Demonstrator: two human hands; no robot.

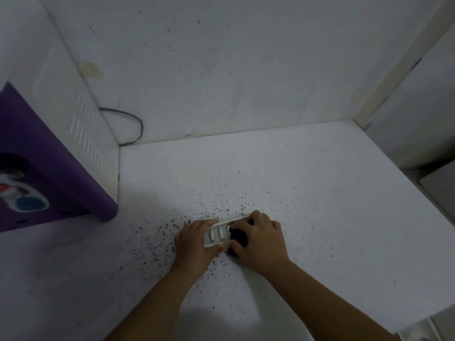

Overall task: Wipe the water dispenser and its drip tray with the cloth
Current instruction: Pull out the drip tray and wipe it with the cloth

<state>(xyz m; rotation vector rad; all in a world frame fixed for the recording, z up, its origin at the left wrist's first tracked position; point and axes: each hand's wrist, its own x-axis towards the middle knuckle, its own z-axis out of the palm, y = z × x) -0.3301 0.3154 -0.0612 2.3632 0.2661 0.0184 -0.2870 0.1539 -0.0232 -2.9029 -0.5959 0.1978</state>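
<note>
On the speckled counter (320,193), left hand (194,244) gripping drip tray (218,233), right hand (258,239) clutching dark cloth (238,236)

The counter (320,193) is white, peppered with small dark brown and black specks that lie thickest near the middle. The wall (221,57) at the far side is off-white with scattered dark flecks and a yellowish stain toward the left. At left, the water dispenser (49,153) has a purple front, white slotted sides, and red and blue taps. The drip tray (218,233) is white with pale oval slots; the cloth (237,238) beside it is black. A black cable (133,119) curves along the far left.
</note>
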